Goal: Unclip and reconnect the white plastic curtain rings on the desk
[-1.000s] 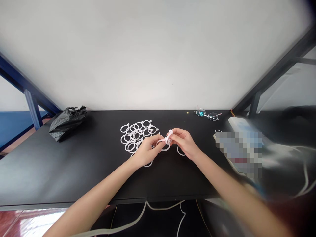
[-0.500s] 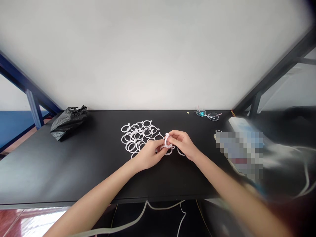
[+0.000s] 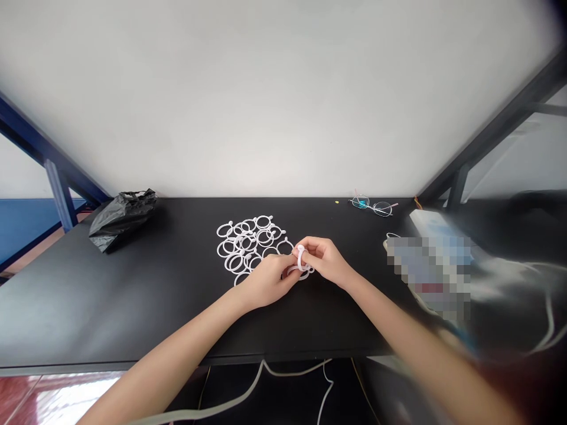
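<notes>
Over the middle of a black table (image 3: 133,295), my left hand (image 3: 266,280) and my right hand (image 3: 325,261) meet, fingers closed. Between them they pinch a white plastic ring (image 3: 302,258), held upright just above the tabletop. A second white ring (image 3: 296,272) lies under the fingertips. A pile of several white rings (image 3: 248,242) is spread flat on the table just left of and behind the hands.
A crumpled black plastic bag (image 3: 121,217) sits at the table's back left. A pair of glasses (image 3: 373,205) lies at the back right. A blurred-out object (image 3: 427,268) and white cables (image 3: 544,330) occupy the right side. Cables hang below the front edge.
Both hands have lowered slightly toward the table and drawn closer, bringing the held ring down to the ring lying there. The ring pile has not moved.
</notes>
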`<state>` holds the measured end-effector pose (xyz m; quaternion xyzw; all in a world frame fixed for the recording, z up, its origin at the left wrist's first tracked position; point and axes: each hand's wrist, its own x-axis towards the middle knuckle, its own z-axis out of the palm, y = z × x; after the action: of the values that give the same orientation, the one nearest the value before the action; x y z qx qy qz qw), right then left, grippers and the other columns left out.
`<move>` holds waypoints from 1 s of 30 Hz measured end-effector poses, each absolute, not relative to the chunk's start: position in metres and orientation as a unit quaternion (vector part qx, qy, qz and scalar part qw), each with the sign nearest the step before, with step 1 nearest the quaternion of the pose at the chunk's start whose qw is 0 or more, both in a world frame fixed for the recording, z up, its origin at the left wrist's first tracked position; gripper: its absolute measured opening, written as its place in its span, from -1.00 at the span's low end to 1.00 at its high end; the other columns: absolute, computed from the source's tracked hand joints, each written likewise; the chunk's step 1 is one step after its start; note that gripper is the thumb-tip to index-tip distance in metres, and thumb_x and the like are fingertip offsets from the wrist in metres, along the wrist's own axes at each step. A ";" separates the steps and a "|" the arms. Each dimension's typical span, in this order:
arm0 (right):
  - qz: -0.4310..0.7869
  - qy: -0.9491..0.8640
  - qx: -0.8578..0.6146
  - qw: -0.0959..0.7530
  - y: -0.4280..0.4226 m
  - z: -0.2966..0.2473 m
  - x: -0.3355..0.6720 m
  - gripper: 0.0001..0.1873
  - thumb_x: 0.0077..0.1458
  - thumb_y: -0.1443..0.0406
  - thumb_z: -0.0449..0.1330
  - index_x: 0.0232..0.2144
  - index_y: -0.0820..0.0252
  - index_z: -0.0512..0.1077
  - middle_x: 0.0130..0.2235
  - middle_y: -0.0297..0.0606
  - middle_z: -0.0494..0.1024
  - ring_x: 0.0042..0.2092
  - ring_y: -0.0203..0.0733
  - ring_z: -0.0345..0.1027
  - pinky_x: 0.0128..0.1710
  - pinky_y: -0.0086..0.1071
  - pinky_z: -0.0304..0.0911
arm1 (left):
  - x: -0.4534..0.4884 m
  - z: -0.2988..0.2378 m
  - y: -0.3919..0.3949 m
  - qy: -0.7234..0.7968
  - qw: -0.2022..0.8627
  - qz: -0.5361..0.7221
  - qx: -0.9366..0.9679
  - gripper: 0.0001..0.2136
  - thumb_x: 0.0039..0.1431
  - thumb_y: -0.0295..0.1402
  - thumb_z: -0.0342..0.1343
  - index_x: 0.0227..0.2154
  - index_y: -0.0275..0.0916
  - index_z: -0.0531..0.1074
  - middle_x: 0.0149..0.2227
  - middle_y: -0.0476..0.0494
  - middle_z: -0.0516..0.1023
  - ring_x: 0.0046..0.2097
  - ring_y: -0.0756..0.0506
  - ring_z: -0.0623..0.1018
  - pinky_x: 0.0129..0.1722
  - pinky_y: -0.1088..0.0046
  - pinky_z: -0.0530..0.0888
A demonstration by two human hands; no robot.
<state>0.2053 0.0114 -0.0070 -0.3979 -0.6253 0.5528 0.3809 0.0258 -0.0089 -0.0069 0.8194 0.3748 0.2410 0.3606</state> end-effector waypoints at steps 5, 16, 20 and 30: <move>0.546 -0.636 -0.395 0.376 0.011 -0.008 0.205 -0.92 0.07 0.33 0.20 -0.44 0.24 0.44 -0.47 -0.35 0.47 -0.44 -0.32 0.36 -0.39 -0.43 0.32 | 0.026 -0.009 -0.009 0.375 0.334 0.232 0.833 -0.81 0.22 -0.45 -0.07 -0.53 -0.24 0.20 -0.55 0.08 0.22 -0.51 0.06 0.19 -0.48 0.51 0.18; 0.531 -0.660 -0.398 0.352 0.011 -0.011 0.205 -0.91 0.08 0.37 0.14 -0.43 0.23 0.43 -0.48 -0.36 0.47 -0.44 -0.32 0.36 -0.39 -0.44 0.31 | 0.027 -0.009 -0.008 0.330 0.263 0.240 0.874 -0.81 0.22 -0.53 -0.08 -0.51 -0.24 0.26 -0.54 0.05 0.28 -0.51 0.04 0.24 -0.45 0.50 0.21; 0.529 -0.668 -0.396 0.341 0.010 -0.013 0.206 -0.91 0.10 0.36 0.12 -0.42 0.23 0.42 -0.46 -0.35 0.48 -0.43 -0.31 0.37 -0.38 -0.44 0.32 | 0.027 -0.012 -0.007 0.341 0.228 0.219 0.885 -0.81 0.23 -0.52 -0.07 -0.49 -0.24 0.30 -0.53 0.03 0.34 -0.51 0.03 0.28 -0.37 0.48 0.29; 0.502 -0.691 -0.410 0.320 0.007 -0.010 0.206 -0.86 0.16 0.30 0.12 -0.40 0.22 0.43 -0.46 -0.34 0.49 -0.42 -0.28 0.37 -0.38 -0.42 0.32 | 0.027 -0.015 -0.007 0.351 0.185 0.191 0.898 -0.81 0.26 -0.49 -0.08 -0.44 -0.25 0.35 -0.46 -0.02 0.46 -0.46 -0.01 0.40 -0.24 0.40 0.36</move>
<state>0.2058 0.0072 -0.0100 -0.4101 -0.6907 0.5020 0.3205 0.0267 -0.0067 -0.0147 0.8978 0.3508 0.1912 0.1851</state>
